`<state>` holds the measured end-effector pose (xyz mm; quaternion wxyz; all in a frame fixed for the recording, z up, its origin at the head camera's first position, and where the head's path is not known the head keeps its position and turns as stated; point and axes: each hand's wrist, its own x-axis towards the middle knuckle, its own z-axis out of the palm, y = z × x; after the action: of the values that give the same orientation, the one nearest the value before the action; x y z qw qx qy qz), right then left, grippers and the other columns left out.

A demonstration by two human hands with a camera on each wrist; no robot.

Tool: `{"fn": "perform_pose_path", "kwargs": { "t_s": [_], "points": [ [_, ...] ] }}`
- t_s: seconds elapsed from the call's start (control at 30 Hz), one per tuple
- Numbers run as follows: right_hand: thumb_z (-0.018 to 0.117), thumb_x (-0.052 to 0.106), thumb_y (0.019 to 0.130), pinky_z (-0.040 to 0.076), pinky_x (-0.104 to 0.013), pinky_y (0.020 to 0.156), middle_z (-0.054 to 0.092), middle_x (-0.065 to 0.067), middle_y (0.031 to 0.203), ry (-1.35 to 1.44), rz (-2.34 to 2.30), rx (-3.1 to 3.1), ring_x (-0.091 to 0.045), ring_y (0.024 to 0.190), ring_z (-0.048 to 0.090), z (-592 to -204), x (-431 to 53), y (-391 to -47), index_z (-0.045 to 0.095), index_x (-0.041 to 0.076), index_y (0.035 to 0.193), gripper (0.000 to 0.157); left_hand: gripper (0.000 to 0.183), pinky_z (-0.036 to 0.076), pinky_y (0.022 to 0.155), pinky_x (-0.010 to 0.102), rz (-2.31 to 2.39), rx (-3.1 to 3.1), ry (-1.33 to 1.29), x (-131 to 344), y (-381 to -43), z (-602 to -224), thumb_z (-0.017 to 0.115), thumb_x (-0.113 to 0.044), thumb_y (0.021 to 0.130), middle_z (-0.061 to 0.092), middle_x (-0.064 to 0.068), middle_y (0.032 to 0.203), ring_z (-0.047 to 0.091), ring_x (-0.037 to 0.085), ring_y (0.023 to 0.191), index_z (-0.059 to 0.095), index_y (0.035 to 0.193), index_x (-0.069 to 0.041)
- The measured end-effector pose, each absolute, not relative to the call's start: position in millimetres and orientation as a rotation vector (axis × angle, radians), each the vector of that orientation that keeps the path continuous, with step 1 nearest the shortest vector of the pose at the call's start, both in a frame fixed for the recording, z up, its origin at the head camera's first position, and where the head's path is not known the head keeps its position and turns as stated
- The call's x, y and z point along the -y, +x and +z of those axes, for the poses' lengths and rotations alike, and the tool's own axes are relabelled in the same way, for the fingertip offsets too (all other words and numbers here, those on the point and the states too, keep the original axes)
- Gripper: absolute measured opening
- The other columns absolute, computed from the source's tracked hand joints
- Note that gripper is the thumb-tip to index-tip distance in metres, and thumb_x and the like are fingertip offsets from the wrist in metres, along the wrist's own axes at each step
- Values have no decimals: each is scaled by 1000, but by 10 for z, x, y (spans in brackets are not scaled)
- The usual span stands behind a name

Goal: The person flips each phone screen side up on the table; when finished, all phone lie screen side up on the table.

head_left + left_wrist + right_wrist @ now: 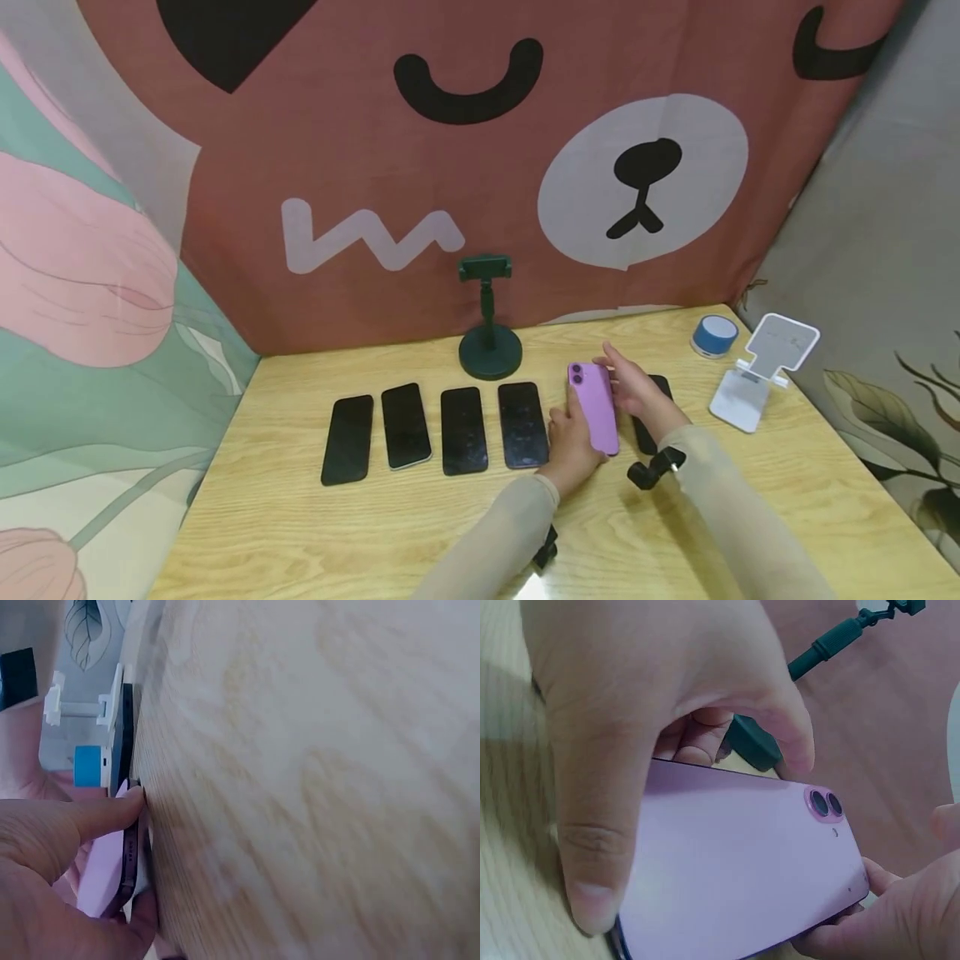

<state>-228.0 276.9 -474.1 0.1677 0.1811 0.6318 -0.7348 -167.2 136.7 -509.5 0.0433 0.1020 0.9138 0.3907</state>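
A purple smartphone (596, 408), back up with two camera lenses showing, lies between both hands. My left hand (572, 446) grips it at its lower end; in the left wrist view the thumb (112, 810) and a finger (146, 911) hold its edges. At the far right corner, my right hand (637, 392) touches the edge with extended fingers, its thumb held off the phone. In the right wrist view, fingertips of this right hand (907, 911) go under the corner. Another dark phone (664, 388) is partly hidden beneath the right hand.
Several black-screened phones (347, 440) lie in a row to the left. Behind them stands a green phone holder (490, 350). A blue round speaker-like device (715, 336) and a white folding stand (741, 398) are on the right, near the table's edge. A printed cloth (360, 150) hangs behind.
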Motion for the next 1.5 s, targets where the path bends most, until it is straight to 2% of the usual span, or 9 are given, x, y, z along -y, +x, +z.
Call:
{"fn": "perform_pose_path", "kwargs": {
  "t_s": [0.1,0.3,0.57,0.83,1.03,1.2,1.3,1.4,1.5],
  "points": [
    [27,63,94,38,-36,91,14,-25,150,518,-2110,-1767,-32,126,30,-4709,-2759,-2284,12,1,150,85,124,46,85,37,1328,-2716,371,-1304,-1690,-5112,90,-2,51,40,20,109,47,30,95,16,151,-6],
    [23,59,96,37,-36,93,11,-26,151,468,-2139,-1675,-33,128,28,-4671,-2740,-2265,9,0,150,81,124,45,88,33,1441,-2549,466,-1198,-1671,-5116,88,-6,56,42,21,121,48,27,101,9,152,-9],
    [25,51,100,44,-28,80,39,-11,122,421,-2217,-1575,-15,95,51,-4623,-2781,-2236,21,1,145,67,121,40,95,35,1593,-2415,544,-1027,-1700,-5094,83,-2,62,44,19,134,47,23,110,3,153,-13],
    [27,46,102,47,-27,81,48,-5,111,320,-2324,-1514,-12,93,57,-4613,-2872,-2159,35,9,130,47,109,47,85,29,1936,-1972,599,-957,-1811,-5025,72,13,73,32,12,149,51,21,109,4,153,-16],
    [26,45,102,48,-28,84,50,-2,114,168,-2381,-1466,-11,97,60,-4622,-2920,-2156,37,18,125,38,105,50,84,29,1966,-1907,582,-959,-1830,-5007,66,18,74,35,20,145,52,24,111,4,153,-13],
    [26,46,102,48,-28,87,54,0,116,81,-2387,-1470,-13,102,60,-4652,-2958,-2151,43,18,127,42,102,50,85,29,1961,-1857,581,-937,-1819,-4985,64,17,78,29,19,149,48,26,118,4,153,-16],
    [25,46,102,48,-28,88,56,1,117,28,-2401,-1457,-13,104,60,-4672,-2976,-2149,30,10,143,55,100,50,87,31,2002,-1768,591,-919,-1819,-4952,62,19,78,20,15,154,43,28,125,4,153,-14],
    [22,45,102,49,-29,88,58,2,119,-40,-2427,-1413,-14,105,60,-4698,-2998,-2150,16,5,149,61,98,49,88,31,2027,-1702,567,-898,-1819,-4909,62,19,78,18,12,156,42,28,127,7,153,-13],
    [20,41,104,48,-30,89,58,0,122,-123,-2457,-1348,-15,108,59,-4732,-3022,-2157,27,10,145,52,95,50,88,32,2060,-1642,557,-879,-1818,-4867,60,19,79,16,14,156,41,27,128,9,153,-11]
  ]
}}
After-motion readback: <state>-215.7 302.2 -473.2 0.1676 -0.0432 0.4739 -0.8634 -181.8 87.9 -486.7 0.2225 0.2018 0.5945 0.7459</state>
